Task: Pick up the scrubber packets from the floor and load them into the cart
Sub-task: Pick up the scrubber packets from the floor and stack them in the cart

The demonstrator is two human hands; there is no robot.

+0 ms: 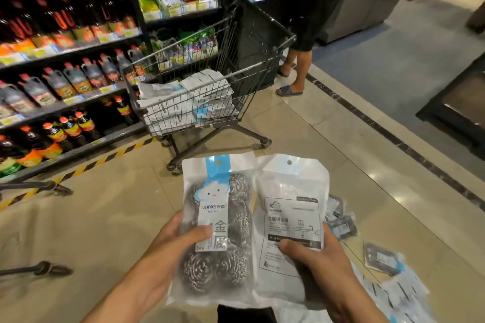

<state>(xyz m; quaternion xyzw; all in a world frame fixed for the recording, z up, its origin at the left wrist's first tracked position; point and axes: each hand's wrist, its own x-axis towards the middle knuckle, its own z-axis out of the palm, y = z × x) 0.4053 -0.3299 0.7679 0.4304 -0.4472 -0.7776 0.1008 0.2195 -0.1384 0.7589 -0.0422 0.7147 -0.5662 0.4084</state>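
Observation:
My left hand (pixel 170 241) grips a scrubber packet (pixel 217 204) front side up, showing steel wool balls and a blue cloud label. My right hand (pixel 315 257) grips a second scrubber packet (pixel 291 196) with its printed white back facing me. Both packets are held side by side, above the floor and short of the cart. The wire shopping cart (pixel 236 102) stands ahead and holds several white packets (pixel 189 97). More scrubber packets (pixel 383 261) lie scattered on the floor to the lower right.
Shelves of dark bottles (pixel 65 78) line the left side, edged by yellow-black floor tape (pixel 105 158). A person in sandals (pixel 301 60) stands just beyond the cart. A dark display unit (pixel 462 102) sits at the right. Metal legs (pixel 44 269) jut in from the left.

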